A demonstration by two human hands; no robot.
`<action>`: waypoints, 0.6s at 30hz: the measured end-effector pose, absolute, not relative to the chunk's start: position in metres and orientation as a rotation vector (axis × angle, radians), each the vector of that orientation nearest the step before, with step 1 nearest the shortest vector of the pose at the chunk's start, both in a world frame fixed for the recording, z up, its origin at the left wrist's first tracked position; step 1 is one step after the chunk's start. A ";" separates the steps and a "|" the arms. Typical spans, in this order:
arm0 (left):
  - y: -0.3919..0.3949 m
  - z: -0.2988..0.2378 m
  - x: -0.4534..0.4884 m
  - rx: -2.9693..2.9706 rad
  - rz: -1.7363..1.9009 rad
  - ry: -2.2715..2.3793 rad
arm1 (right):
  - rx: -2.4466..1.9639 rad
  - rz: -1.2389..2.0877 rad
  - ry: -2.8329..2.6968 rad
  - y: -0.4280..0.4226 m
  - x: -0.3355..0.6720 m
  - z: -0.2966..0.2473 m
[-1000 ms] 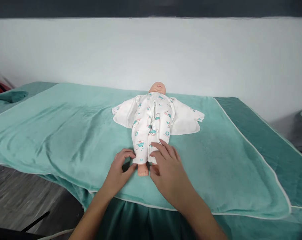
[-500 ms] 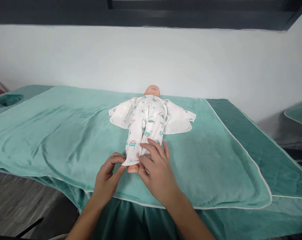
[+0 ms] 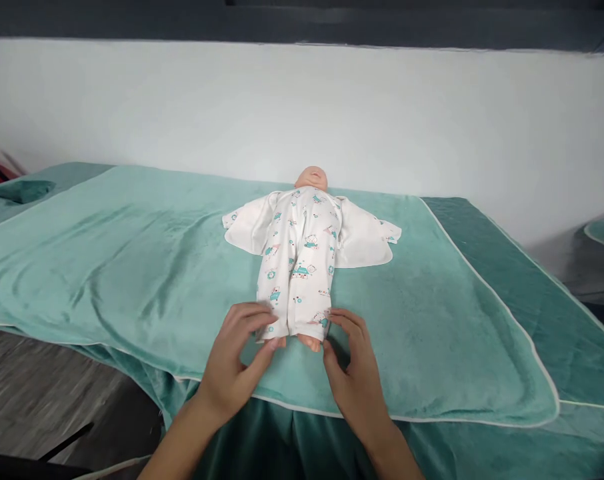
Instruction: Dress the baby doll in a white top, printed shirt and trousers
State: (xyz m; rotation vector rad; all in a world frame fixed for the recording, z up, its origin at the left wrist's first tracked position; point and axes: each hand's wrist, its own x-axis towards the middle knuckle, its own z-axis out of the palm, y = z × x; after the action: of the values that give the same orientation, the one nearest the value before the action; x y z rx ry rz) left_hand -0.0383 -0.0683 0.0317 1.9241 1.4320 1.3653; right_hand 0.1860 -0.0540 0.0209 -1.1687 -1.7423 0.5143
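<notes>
A baby doll lies on its back, head away from me. It wears a white baby outfit with small teal and pink prints; the two legs lie side by side, and wide white sleeve parts spread out to both sides. The doll's toes show below the leg cuffs. My left hand is curled at the left cuff, fingertips on the cloth and thumb by the foot. At the right cuff, my right hand has its fingertips against the cloth's outer edge, thumb near the corner.
A light green plush blanket with pale piping lies under the doll, over a darker green cover. Behind stands a white wall with a dark band above. Grey floor shows at the lower left.
My right hand has moved from between the legs to the outer side of the right cuff. Both trouser legs now lie flatter, and both feet show. The left hand stays at the left cuff.
</notes>
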 end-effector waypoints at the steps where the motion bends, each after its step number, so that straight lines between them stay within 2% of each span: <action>1: -0.065 0.037 -0.032 2.039 1.325 1.460 | -1.204 0.494 -1.741 -0.055 0.186 0.017; 5: -0.055 0.048 -0.010 2.421 1.032 1.558 | -1.272 0.417 -1.807 -0.049 0.179 0.009; 9: -0.051 0.042 0.000 2.525 0.910 1.628 | -1.222 0.536 -1.868 -0.039 0.176 0.016; 13: -0.050 0.037 0.001 2.505 1.026 1.632 | -1.049 0.709 -1.724 -0.041 0.179 0.034; 18: -0.059 0.041 0.003 2.483 1.341 1.477 | -0.899 0.710 -1.718 -0.052 0.188 0.045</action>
State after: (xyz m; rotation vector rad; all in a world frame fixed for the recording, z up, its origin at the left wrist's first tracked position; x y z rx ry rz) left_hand 0.0033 -0.0587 0.0415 2.4828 1.4769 1.3406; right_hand 0.1881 -0.0522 0.0446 -0.8986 -1.7179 0.7096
